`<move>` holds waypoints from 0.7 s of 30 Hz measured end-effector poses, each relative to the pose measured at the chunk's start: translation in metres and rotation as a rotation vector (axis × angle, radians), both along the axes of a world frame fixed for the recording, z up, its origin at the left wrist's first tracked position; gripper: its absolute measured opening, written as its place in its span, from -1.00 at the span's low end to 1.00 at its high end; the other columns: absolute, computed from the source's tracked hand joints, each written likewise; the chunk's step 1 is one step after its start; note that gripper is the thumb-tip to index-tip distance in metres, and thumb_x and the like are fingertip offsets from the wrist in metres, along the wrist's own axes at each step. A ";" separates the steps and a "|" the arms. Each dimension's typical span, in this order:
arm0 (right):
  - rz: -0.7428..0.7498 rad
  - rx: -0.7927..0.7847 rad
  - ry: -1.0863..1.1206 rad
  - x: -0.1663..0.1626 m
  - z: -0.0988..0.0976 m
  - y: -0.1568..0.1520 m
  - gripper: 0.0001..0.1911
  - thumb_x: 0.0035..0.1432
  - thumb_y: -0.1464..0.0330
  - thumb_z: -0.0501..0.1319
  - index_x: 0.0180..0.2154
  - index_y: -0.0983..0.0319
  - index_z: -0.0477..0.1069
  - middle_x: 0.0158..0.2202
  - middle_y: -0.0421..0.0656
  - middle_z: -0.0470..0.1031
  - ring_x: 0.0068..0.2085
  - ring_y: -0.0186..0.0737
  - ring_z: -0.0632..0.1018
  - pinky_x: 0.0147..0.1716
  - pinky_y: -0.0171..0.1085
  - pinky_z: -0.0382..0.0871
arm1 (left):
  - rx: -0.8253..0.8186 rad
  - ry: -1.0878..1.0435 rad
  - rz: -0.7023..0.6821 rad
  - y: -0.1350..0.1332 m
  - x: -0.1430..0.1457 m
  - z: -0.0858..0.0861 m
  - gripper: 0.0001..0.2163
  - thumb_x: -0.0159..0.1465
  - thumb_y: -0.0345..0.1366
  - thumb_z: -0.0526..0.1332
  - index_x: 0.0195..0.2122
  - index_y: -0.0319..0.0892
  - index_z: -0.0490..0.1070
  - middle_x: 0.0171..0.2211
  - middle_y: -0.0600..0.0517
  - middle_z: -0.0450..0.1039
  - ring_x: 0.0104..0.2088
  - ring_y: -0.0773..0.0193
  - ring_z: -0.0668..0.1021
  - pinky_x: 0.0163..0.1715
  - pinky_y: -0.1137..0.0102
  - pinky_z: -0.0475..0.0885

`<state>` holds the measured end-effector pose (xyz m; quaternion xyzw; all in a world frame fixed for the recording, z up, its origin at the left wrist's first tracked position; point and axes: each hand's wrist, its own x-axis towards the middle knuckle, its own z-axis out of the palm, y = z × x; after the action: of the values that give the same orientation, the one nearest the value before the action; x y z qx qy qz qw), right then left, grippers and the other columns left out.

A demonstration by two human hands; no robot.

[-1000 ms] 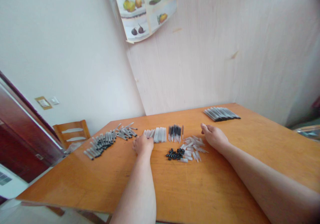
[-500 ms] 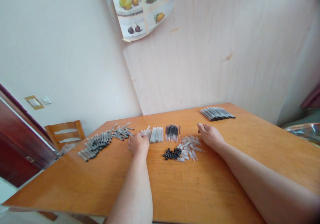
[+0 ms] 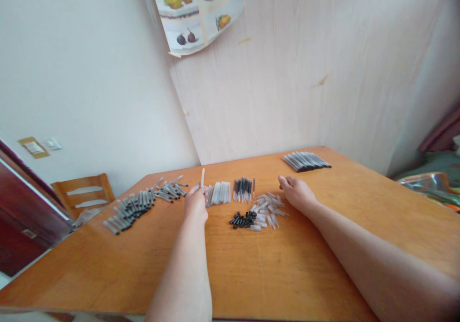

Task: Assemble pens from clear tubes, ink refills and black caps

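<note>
My left hand (image 3: 196, 202) is closed on a clear pen barrel (image 3: 202, 177), held upright just left of a row of clear barrels (image 3: 220, 192). My right hand (image 3: 296, 192) rests on the wooden table (image 3: 273, 264) with its fingers curled, beside a loose heap of clear caps (image 3: 268, 208). Whether it holds anything is hidden. Small black plugs (image 3: 242, 220) lie in front of a row of black refills (image 3: 243, 189).
Grey pen parts (image 3: 134, 204) are spread at the table's left. A bundle of finished pens (image 3: 305, 161) lies at the far right by the wall. A wooden chair (image 3: 81, 193) stands beyond the left edge. A fruit poster (image 3: 196, 13) hangs on the wall.
My left hand has lifted one clear barrel out of the row and stood it upright. My right hand has stayed by the caps. The view has shifted a little leftward.
</note>
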<state>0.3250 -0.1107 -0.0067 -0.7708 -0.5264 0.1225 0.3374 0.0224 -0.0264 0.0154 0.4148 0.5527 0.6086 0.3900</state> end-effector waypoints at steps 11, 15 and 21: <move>-0.010 -0.004 -0.071 -0.005 0.005 -0.004 -0.51 0.28 0.05 -0.07 -0.44 0.20 0.43 -0.40 -0.07 0.54 -0.34 -0.22 0.49 -0.44 -0.33 0.13 | -0.060 -0.169 -0.195 -0.013 0.012 0.007 -0.74 0.02 -0.30 0.27 -0.23 -0.21 0.43 -0.41 0.00 0.50 -0.50 0.38 0.50 -0.61 0.54 0.17; -0.002 -0.013 -0.123 -0.011 0.008 -0.007 -0.54 0.26 0.05 -0.04 -0.42 0.19 0.43 -0.40 -0.08 0.54 -0.36 -0.22 0.47 -0.47 -0.32 0.10 | -0.014 -0.163 -0.187 -0.015 0.014 0.006 -0.71 0.00 -0.29 0.30 -0.23 -0.21 0.41 -0.40 -0.01 0.53 -0.48 0.37 0.52 -0.61 0.55 0.17; 0.035 0.035 -0.169 -0.021 0.013 -0.014 -0.62 0.24 0.07 0.01 -0.37 0.17 0.44 -0.39 -0.10 0.55 -0.34 -0.20 0.48 -0.46 -0.32 0.09 | 0.046 -0.170 -0.258 -0.023 0.020 0.011 -0.59 0.03 -0.33 0.29 -0.07 -0.17 0.32 -0.35 -0.02 0.55 -0.49 0.36 0.53 -0.61 0.56 0.21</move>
<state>0.3038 -0.1251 0.0059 -0.7631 -0.5684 0.0534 0.3029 0.0421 -0.0491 0.0262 0.4384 0.4456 0.5989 0.5006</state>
